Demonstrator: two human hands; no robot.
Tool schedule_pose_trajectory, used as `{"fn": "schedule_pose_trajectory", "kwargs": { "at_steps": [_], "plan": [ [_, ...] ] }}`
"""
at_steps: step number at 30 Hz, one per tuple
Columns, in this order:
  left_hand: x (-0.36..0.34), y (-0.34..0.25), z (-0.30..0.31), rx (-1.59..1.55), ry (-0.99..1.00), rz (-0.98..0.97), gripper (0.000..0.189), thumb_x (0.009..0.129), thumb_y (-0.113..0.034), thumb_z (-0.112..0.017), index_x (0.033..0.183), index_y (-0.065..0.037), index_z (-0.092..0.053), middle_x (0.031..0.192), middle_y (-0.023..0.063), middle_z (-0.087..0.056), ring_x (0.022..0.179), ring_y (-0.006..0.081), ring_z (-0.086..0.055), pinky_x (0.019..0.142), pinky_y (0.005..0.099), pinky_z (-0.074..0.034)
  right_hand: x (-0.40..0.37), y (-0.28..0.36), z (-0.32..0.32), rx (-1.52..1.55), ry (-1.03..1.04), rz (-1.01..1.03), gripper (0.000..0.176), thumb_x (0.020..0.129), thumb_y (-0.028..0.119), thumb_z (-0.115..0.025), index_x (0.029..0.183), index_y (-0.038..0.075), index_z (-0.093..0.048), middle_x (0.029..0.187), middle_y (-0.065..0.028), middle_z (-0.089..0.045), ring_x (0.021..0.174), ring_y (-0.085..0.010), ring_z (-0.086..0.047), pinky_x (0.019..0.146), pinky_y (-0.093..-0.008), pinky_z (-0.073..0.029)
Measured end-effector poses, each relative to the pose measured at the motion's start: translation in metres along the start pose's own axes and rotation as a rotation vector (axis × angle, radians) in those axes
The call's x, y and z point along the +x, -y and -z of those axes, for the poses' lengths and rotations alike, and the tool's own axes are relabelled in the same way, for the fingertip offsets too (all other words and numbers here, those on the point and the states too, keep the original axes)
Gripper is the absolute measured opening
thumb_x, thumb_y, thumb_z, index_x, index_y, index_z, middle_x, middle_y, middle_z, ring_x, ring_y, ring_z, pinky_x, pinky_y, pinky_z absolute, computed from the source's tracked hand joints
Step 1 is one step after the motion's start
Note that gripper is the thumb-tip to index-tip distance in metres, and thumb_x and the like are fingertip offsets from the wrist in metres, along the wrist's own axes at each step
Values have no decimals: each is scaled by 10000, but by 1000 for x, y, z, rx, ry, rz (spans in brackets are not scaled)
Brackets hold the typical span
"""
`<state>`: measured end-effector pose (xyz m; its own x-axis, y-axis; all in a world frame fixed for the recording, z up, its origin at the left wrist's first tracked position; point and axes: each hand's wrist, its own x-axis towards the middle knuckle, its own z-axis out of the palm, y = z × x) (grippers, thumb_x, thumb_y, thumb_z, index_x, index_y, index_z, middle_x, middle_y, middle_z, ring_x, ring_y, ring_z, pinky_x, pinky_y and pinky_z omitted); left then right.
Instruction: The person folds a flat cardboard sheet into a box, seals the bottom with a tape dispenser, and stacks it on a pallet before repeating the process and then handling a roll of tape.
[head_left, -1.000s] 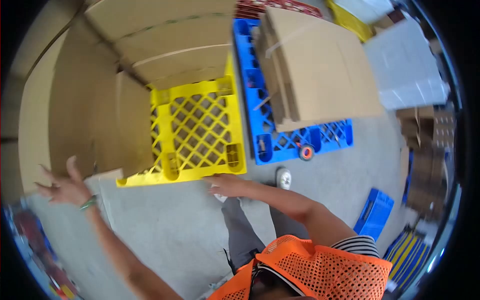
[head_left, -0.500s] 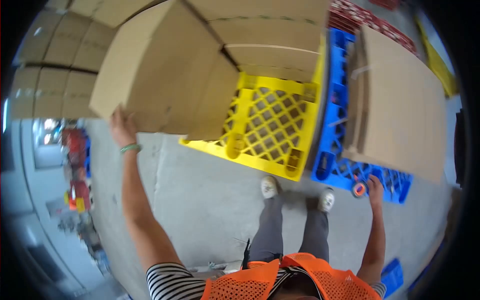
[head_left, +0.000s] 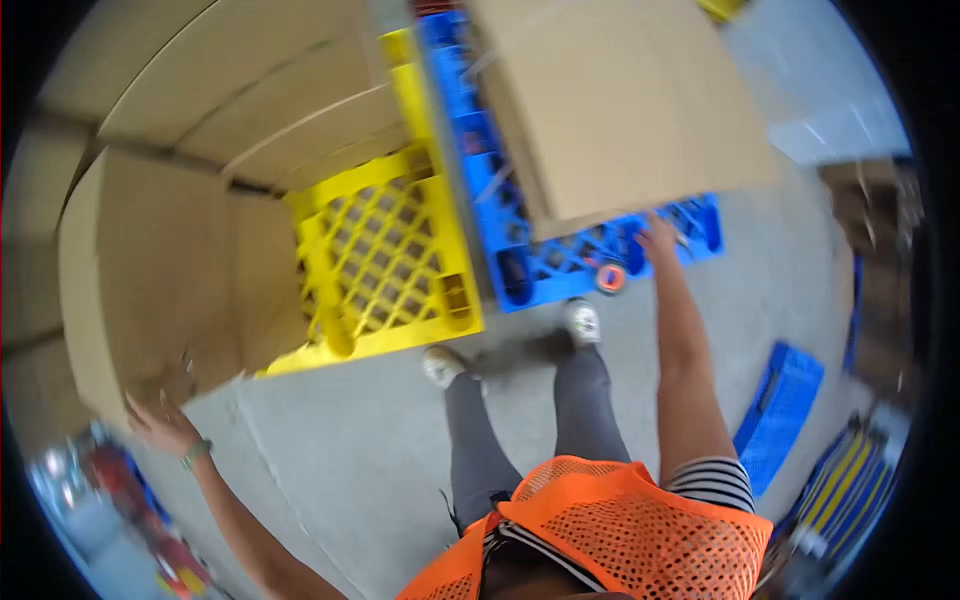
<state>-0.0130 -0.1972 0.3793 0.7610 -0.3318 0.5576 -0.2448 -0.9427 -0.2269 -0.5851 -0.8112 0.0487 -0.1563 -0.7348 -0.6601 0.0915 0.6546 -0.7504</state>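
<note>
Currently left grip (head_left: 165,430) spread, unclasped, at carton (head_left: 160,260) corner; 1 mark (head_left: 188,364) blurred; right grip (head_left: 657,238) by blue pallet (head_left: 556,291), closure unclear.

Single head-worn view, forward and steeply down

The left pallet (head_left: 400,336) bears a carton (head_left: 165,280); the right pallet (head_left: 550,292), a roll (head_left: 611,278) at its front edge, bears cardboard (head_left: 630,110).
</note>
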Motion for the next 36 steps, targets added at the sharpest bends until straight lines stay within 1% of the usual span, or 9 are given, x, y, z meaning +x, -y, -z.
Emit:
{"fn": "schedule_pose_trajectory", "kwargs": {
  "at_steps": [1, 6, 7, 11, 19, 21, 24, 29, 36],
  "plan": [
    [-18, -62, 26, 260, 8, 86, 559, 890, -194, -649, 1376, 3, -456, 1400, 190, -474, 1284, 332, -446, 1084, 430, -356, 1, 16, -4, 31, -59, -19, 415, 879, 225, -657, 1237, 73, -512, 1111, -122, -542, 914, -282, -592, 743, -422, -512],
    [-171, -369, 6, -869, 953, -166, 664, 877, -367, -671, 1398, -18, -451, 1439, 179, -441, 1335, 294, -402, 1089, 362, -336, 31, 62, -13, 152, 40, -76, 454, 902, 255, -636, 1277, 58, -475, 1246, -163, -504, 1057, -346, -543, 915, -521, -492],
    [-206, -438, -13, -1233, 1140, 55, 694, 859, -402, -687, 1382, -8, -460, 1375, 200, -507, 1303, 337, -434, 1062, 401, -345, 36, 74, -13, 193, 111, -69, 461, 906, 250, -631, 1288, 54, -465, 1250, -176, -500, 1082, -357, -533, 930, -520, -484],
    [-228, -631, -8, -1202, 1262, 227, 802, 873, -515, -584, 1395, 62, -393, 1410, 269, -442, 1324, 372, -416, 1079, 411, -344, 22, 129, -3, 240, 190, -224, 587, 902, 271, -634, 1374, 13, -399, 1430, -218, -355, 1189, -405, -460, 971, -528, -425],
    [-241, -650, -7, -575, 826, 244, 549, 701, -342, -766, 1087, 19, -617, 905, 220, -664, 891, 359, -664, 813, 479, -519, 12, 128, 4, 90, 170, -98, 693, 898, 349, -641, 1415, 38, -299, 1401, -241, -363, 1257, -378, -424, 1004, -518, -397],
    [-220, -646, 26, -1025, 1394, 619, 409, 716, -270, -777, 975, 12, -633, 743, 120, -635, 650, 220, -631, 543, 360, -502, 32, 129, 18, 324, 157, -187, 695, 890, 386, -650, 1418, 62, -335, 1409, -201, -385, 1284, -365, -398, 1009, -550, -369],
    [-249, -652, 26, -1335, 1442, 615, 351, 749, -186, -767, 995, 3, -601, 683, 45, -590, 528, 109, -526, 416, 247, -381, 41, 133, 20, 341, 196, -165, 635, 877, 439, -665, 1364, 105, -432, 1273, -136, -457, 1226, -329, -422, 1024, -558, -368],
    [-284, -654, 68, -1576, 1393, 818, 243, 781, -94, -727, 971, -16, -597, 716, 27, -596, 572, 95, -560, 431, 240, -408, 70, 122, 55, 349, 212, -63, 456, 876, 375, -693, 1239, 158, -525, 1055, -64, -616, 1028, -232, -546, 920, -501, -455],
    [-355, -629, 142, -1880, 1533, 709, 179, 874, -70, -643, 1004, -44, -522, 918, 88, -607, 869, 236, -663, 769, 424, -590, 3, 141, 85, 260, 435, 32, 536, 821, 155, -737, 1299, 75, -508, 1218, -82, -607, 1067, -255, -599, 899, -386, -506]
  ]
}}
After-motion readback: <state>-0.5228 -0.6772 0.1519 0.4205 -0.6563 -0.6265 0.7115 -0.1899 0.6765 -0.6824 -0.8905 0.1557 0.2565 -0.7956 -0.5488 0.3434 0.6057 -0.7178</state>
